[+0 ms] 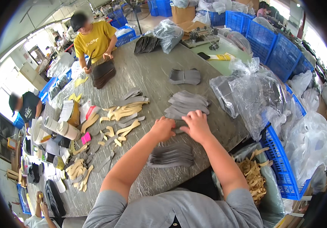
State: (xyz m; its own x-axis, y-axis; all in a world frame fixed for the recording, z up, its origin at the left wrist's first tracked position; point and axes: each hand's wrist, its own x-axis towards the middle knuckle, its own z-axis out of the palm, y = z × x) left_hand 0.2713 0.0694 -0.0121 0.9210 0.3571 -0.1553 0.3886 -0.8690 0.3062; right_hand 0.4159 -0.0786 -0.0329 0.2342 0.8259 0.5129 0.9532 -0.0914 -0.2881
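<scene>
Grey marbled worktop (152, 76) in a busy workshop, cluttered with cut shoe-sole pieces. Nearest the person, a grey stack (171, 155) lies between the forearms, long axis left-right. Just past it the left hand (162, 129) is curled, fingers (170, 123) pressed together, and the right hand (197, 124) lies flat with fingers (192, 115) slightly spread; both touch the near edge of the fanned grey insoles (188, 104). That pile sits directly ahead of the fingertips, pieces running left-right, right hand a bit nearer. Whether a piece is pinched, cannot tell. Farther left, tan cutouts (127, 111); farther back, another grey pair (185, 76) and a person in a yellow shirt (93, 40).
</scene>
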